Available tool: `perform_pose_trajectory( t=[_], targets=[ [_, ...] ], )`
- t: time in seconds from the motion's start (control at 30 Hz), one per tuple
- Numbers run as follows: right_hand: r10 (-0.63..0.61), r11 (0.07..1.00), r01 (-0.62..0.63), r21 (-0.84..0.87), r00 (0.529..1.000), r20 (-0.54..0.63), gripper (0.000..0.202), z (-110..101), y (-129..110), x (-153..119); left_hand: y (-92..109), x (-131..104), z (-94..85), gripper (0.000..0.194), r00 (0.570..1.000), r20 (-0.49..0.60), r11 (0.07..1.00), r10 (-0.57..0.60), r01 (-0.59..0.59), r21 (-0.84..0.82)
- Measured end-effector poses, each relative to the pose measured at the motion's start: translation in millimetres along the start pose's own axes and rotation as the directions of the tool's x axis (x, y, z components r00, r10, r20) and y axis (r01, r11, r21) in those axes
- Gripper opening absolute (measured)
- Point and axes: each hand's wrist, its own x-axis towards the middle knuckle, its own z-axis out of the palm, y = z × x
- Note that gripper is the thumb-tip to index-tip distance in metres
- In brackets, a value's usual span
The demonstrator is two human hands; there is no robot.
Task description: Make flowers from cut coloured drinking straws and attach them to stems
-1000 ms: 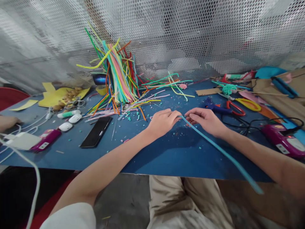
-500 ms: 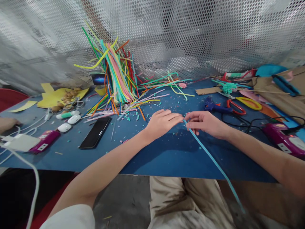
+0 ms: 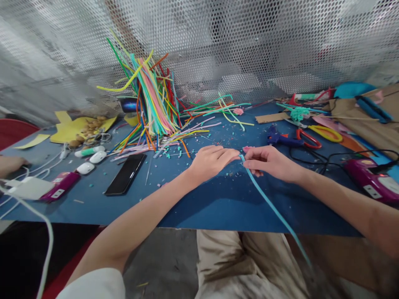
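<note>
A long light blue pipe cleaner (image 3: pixel 272 202) runs from between my hands down over the table's front edge. My left hand (image 3: pixel 212 161) is closed around its upper end, fingers pressed together with the back of the hand upward, so most of the grip is hidden. From the other side my right hand (image 3: pixel 270 162) pinches the same pipe cleaner between thumb and fingers, close to my left fingertips. A small pink fuzzy piece (image 3: pixel 248 148) shows just above the right fingertips; whether it is joined to the pipe cleaner I cannot tell.
A bundle of colourful pipe cleaners (image 3: pixel 154 99) stands at the back left. A black phone (image 3: pixel 125 174) lies left of my forearm. To the right are a blue glue gun (image 3: pixel 284 139), scissors (image 3: pixel 308 138) and a purple power strip (image 3: pixel 370 180). Another person's hand (image 3: pixel 11 165) is at far left.
My hands stay almost in place, with a slight shift of the fingers. The hanging pipe cleaner bows more and its lower end has swung a little left. More of the pink piece shows.
</note>
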Motion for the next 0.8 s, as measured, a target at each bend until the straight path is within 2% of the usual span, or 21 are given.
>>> perform_pose_trajectory(
  t=[0.13, 0.23, 0.33, 0.43, 0.47, 0.5, 0.57, 0.63, 0.77, 0.8],
  targets=[
    [0.002, 1.000, -0.002, -0.002, 1.000, -0.031, 0.029, 3.9, -4.8, -5.1, 7.0, 0.7, -0.1, 0.016, 0.987, -0.001, 0.980, -0.162, 0.161, -0.116],
    [0.069, 0.996, -0.069, 0.054, 0.998, -0.012, 0.031, 7.0, -9.2, -9.5, 8.6, 2.2, -1.8, 0.016, 0.978, -0.042, 0.967, -0.202, 0.192, -0.167],
    [0.141, 0.985, -0.157, 0.064, 0.967, 0.213, 0.034, 9.9, -13.5, -14.2, 6.7, 3.5, -4.2, 0.014, 0.972, -0.112, 0.967, -0.206, 0.184, -0.178],
    [0.192, 0.959, -0.268, 0.095, 0.858, 0.477, 0.042, 13.5, -14.9, -17.7, 3.4, 3.1, -4.8, 0.012, 0.968, -0.170, 0.974, -0.186, 0.159, -0.162],
    [0.191, 0.951, -0.288, 0.110, 0.831, 0.523, 0.044, 14.3, -14.3, -18.2, 2.4, 2.6, -4.6, 0.011, 0.969, -0.179, 0.977, -0.170, 0.141, -0.161],
    [0.181, 0.950, -0.288, 0.122, 0.823, 0.538, 0.044, 14.7, -13.2, -18.1, 1.5, 1.9, -4.3, 0.011, 0.971, -0.185, 0.979, -0.149, 0.120, -0.162],
    [0.128, 0.965, -0.218, 0.144, 0.874, 0.469, 0.040, 13.0, -10.4, -16.9, 0.4, 0.7, -3.8, 0.011, 0.976, -0.192, 0.983, -0.104, 0.072, -0.167],
    [0.041, 0.983, -0.096, 0.154, 0.943, 0.331, 0.034, 7.8, -7.6, -14.4, 0.7, 0.3, -3.9, 0.010, 0.979, -0.184, 0.986, -0.086, 0.057, -0.160],
    [-0.088, 0.974, 0.046, 0.220, 0.978, 0.186, 0.025, -4.0, -3.2, -8.8, 5.3, 2.0, -4.4, 0.014, 0.980, -0.103, 0.981, -0.172, 0.161, -0.109],
    [-0.112, 0.975, 0.090, 0.203, 0.989, 0.099, 0.025, -5.2, -1.8, -7.4, 6.9, 2.4, -4.0, 0.017, 0.978, -0.075, 0.978, -0.192, 0.184, -0.098]
  ],
)
